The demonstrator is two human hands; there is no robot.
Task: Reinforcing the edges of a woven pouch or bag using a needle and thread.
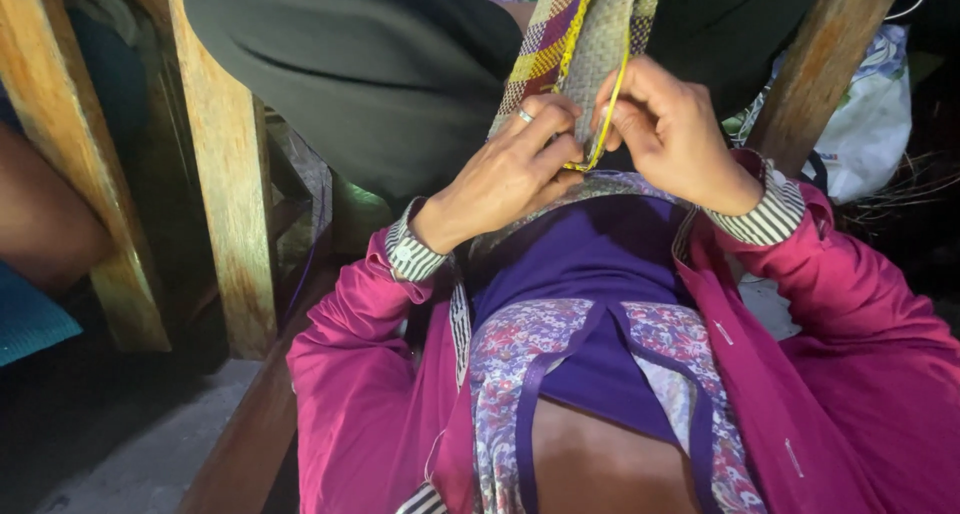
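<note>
A woven band, grey with a purple, yellow and maroon checked edge, hangs down from the top of the view to my lap. My left hand, with a ring on one finger, pinches the band's lower end. My right hand grips the same end from the other side, holding a yellow strand that runs along the band's edge. Both hands are close together, almost touching, above my purple and floral clothing. Pink sleeves with striped cuffs cover my forearms.
Dark cloth drapes behind the band. Wooden posts stand to the left, another at upper right. A white patterned bag lies at the right. A grey floor shows at lower left, with a blue thing at the left edge.
</note>
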